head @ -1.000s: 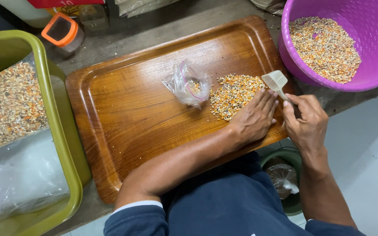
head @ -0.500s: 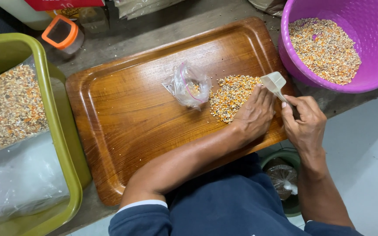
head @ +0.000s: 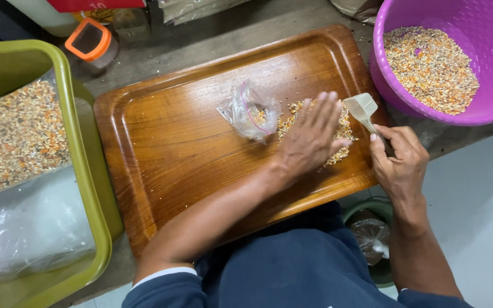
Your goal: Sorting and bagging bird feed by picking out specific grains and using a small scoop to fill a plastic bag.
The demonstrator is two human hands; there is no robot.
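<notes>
the left hand (head: 309, 137) now lies flat over the pile of mixed grain (head: 338, 134) on the right half of the wooden tray (head: 172, 142), fingers straight and slightly apart. half a second ago it sat lower, at the near edge of the pile with fingers curled; it has since slid up and spread across the grain, so the pile looks pressed and pushed toward the small clear bag (head: 250, 109) just to its left. the right hand (head: 397, 162) keeps its place at the tray's right edge, fingers closed around the handle of a small white scoop (head: 362, 107), whose bowl sits at the upper right rim of the pile. the purple tub (head: 383, 68) of grain stays in the upper right of the frame, the green bin (head: 89, 171) at the left.
</notes>
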